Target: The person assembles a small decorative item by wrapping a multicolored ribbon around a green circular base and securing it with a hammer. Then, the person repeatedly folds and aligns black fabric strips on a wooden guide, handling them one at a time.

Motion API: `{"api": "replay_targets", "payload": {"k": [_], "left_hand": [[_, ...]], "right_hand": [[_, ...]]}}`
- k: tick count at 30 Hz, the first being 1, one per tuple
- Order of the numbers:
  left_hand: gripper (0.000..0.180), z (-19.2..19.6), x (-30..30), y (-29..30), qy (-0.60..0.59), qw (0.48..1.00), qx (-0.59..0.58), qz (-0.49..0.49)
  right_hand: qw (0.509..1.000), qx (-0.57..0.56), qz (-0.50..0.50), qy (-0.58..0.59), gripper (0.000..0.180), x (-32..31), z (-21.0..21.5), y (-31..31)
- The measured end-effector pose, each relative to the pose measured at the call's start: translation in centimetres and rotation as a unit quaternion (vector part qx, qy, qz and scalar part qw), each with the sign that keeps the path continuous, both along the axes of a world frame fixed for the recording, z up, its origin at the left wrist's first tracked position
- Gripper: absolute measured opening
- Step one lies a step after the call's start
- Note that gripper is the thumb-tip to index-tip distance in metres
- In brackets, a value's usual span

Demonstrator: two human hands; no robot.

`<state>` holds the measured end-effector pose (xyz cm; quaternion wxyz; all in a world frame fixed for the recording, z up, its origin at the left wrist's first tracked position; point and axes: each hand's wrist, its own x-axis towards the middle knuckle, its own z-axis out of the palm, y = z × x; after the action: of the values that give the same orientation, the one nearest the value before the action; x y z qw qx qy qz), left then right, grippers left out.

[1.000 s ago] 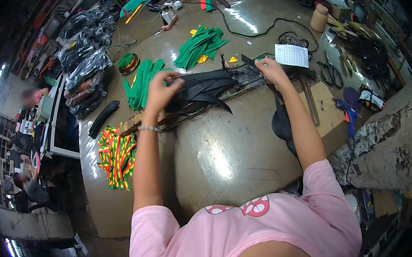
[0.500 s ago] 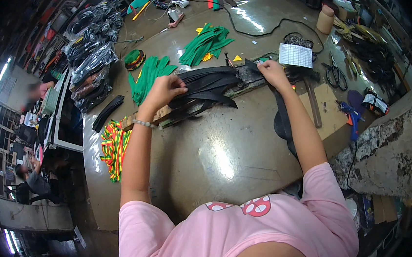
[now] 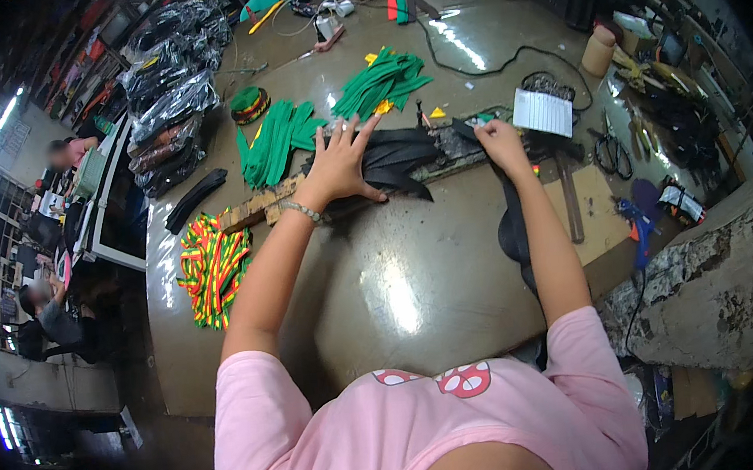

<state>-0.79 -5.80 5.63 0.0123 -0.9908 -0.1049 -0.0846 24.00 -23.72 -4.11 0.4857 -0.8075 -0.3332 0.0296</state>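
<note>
My left hand [image 3: 341, 162] lies with spread fingers over a bundle of black strips [image 3: 401, 154], its palm on or just above them. The strips rest along a worn wooden bar [image 3: 254, 212] that crosses the table. My right hand [image 3: 501, 145] is closed in a pinch on a long black strap [image 3: 512, 232], whose short end lies on the dark right part of the bar and whose length hangs down toward the near table edge. A small upright metal pin [image 3: 420, 113] stands at the bar between my hands.
Green strips [image 3: 279, 145] and striped strips [image 3: 211, 272] lie left. To the right are a lined paper sheet [image 3: 543, 113], a hammer [image 3: 572, 204], scissors [image 3: 611, 154] and a blue glue gun [image 3: 639, 225]. A black cable [image 3: 505, 64] winds behind; plastic-wrapped bundles [image 3: 172, 101] are stacked far left.
My left hand has gone from pinched fingers to spread ones and moved right across the black strips. My right hand keeps its pinch on the strap, nearly in place.
</note>
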Motion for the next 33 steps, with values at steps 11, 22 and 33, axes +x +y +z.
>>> {"api": "replay_targets", "payload": {"k": [11, 22, 33], "left_hand": [[0.066, -1.5, -0.1, 1.3, -0.044, 0.993, -0.086, -0.073], [0.038, -0.1, -2.7, 0.3, -0.03, 0.986, -0.166, -0.003], [0.025, 2.1, -20.7, 13.0, -0.323, 0.245, -0.914, 0.019]], "right_hand": [[1.0, 0.001, 0.005, 0.02, 0.033, -0.2, 0.3, -0.1], [0.999, 0.003, 0.019, 0.038, 0.03, 0.0, 0.0, -0.2], [0.999, -0.015, 0.032, -0.016, 0.036, -0.4, 0.7, -0.6]]}}
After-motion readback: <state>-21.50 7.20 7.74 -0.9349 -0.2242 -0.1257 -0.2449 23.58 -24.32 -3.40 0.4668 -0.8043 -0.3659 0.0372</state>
